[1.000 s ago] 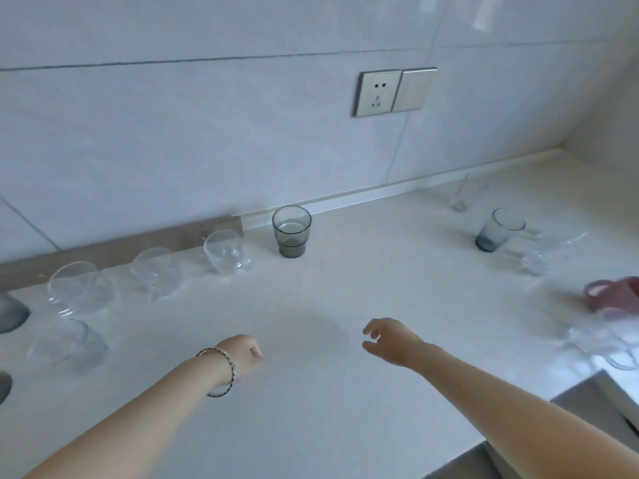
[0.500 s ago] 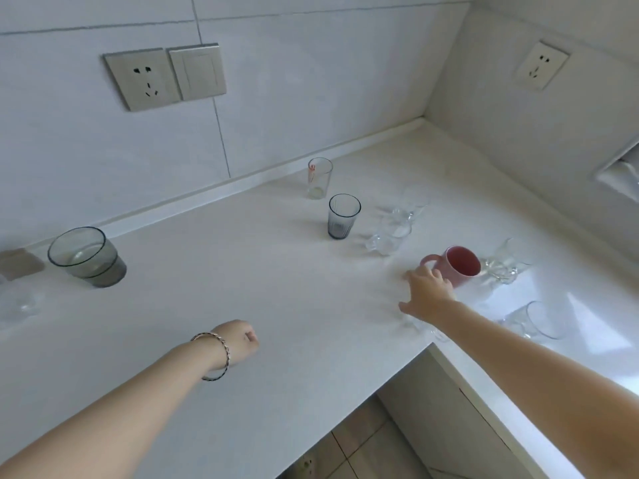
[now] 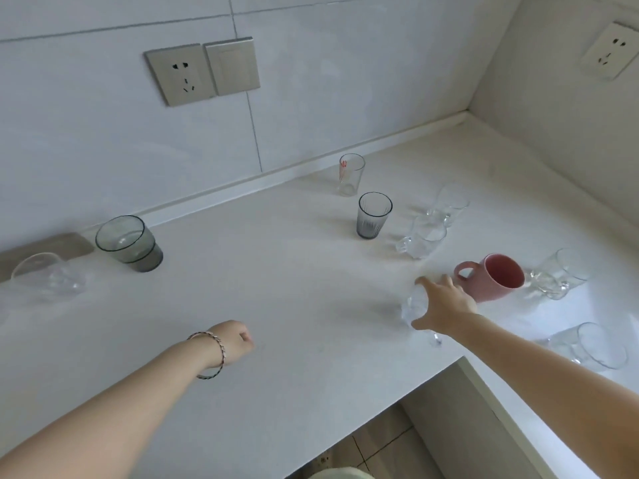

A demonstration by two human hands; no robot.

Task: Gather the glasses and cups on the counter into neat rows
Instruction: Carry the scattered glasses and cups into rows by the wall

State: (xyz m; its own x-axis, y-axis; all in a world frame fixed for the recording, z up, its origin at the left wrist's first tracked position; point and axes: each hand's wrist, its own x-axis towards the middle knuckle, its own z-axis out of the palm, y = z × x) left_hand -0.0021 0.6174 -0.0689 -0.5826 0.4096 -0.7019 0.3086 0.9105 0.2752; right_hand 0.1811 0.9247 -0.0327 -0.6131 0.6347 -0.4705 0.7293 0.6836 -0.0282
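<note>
My right hand [image 3: 444, 304] is closed around a clear glass [image 3: 415, 305] on the white counter [image 3: 276, 288], just left of a pink mug [image 3: 498, 280]. My left hand [image 3: 233, 342], with a bracelet at the wrist, hovers in a loose fist holding nothing. A wide grey-green glass [image 3: 129, 243] and a clear glass [image 3: 48, 276] stand at the left. A small clear glass with red print [image 3: 351, 174], a dark ribbed glass [image 3: 373, 216] and clear handled glasses [image 3: 425, 236] stand further back.
More clear glasses [image 3: 560, 274] sit right of the mug, and another [image 3: 594, 345] near the front right. The counter turns a corner; its front edge [image 3: 380, 402] drops to the floor. Wall sockets [image 3: 179, 74] are above.
The view swung right from the row of glasses on the left to the corner. My right hand reached to the pink mug and closed on the clear glass beside it. My left hand stayed put.
</note>
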